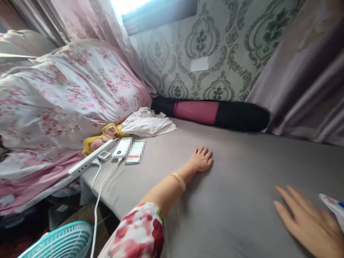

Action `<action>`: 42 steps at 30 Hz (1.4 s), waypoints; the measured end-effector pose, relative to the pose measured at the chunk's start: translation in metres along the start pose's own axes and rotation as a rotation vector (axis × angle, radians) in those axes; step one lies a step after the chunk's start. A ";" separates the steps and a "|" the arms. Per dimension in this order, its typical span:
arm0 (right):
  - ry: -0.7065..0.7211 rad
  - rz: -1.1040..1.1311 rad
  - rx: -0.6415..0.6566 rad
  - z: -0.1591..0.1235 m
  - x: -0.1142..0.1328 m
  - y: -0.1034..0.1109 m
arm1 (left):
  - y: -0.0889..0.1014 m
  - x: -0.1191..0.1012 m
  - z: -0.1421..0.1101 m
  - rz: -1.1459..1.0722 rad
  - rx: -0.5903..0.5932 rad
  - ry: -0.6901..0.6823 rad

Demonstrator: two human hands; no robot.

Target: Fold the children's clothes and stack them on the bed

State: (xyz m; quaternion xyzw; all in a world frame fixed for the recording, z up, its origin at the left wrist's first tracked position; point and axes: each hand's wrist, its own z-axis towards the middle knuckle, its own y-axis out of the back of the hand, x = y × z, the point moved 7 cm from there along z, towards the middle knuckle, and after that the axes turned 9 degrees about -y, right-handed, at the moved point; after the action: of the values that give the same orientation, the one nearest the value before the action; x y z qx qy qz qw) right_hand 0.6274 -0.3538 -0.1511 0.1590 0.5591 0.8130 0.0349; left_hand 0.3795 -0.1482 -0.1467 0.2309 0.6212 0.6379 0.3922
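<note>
My left hand [202, 159] rests palm down on the grey sheet [228, 157], fingers stretched out and a little apart, with nothing in it. A pale bangle [178, 182] circles that wrist. At the lower right, my right hand [309, 222] is blurred by motion. Its fingers are spread and hold nothing; whether it touches the sheet I cannot tell. Close beside it, at the right edge, a white item with coloured print [333, 206] is cut off by the frame.
A white power strip [91, 157], a power bank [122, 148] and a blurred-out phone-like panel [135, 152] lie at left, with a white cable [100, 193]. Behind are a crumpled white cloth [150, 123] and a long black-and-maroon bag [197, 111]. A turquoise fan [61, 242] stands lower left.
</note>
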 end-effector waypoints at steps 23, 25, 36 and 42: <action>0.148 -0.043 0.139 -0.028 0.131 -0.041 | 0.171 0.298 -0.213 0.261 -0.311 0.871; 0.154 -0.046 0.131 -0.029 0.131 -0.040 | 0.168 0.301 -0.217 0.317 -0.260 0.874; 0.137 -0.033 0.127 -0.028 0.135 -0.035 | 0.187 0.308 -0.205 0.327 -0.198 0.930; 0.117 -0.041 0.157 -0.027 0.137 -0.034 | 0.213 0.297 -0.176 0.203 -0.364 0.864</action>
State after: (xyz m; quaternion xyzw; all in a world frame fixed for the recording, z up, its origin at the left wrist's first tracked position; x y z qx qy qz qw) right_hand 0.4854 -0.3329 -0.1614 0.1020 0.6251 0.7739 0.0061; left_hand 0.0222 -0.0049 -0.0178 -0.0682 0.5797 0.8091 0.0678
